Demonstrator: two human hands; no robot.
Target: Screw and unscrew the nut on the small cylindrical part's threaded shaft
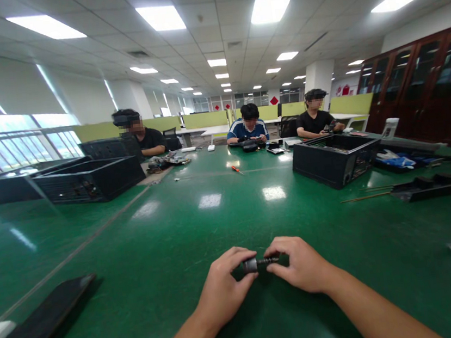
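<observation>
Above the green table (216,230), close to its near side, I hold a small dark cylinder with a silver band and a thin ridged shaft (251,265). My left hand (223,284) pinches the wide cylinder end between thumb and fingers. At the other end, my right hand (301,265) has its thumb and fingertips around the ridged shaft. The piece lies roughly level between both hands. My fingers cover parts of it, and its exact kind cannot be made out.
An orange screwdriver (236,170) lies further back. Black computer cases (91,180) stand left, another case (331,161) right. A long dark panel (43,328) lies near left, a black tray-like part (441,185) right. Three people sit across the table.
</observation>
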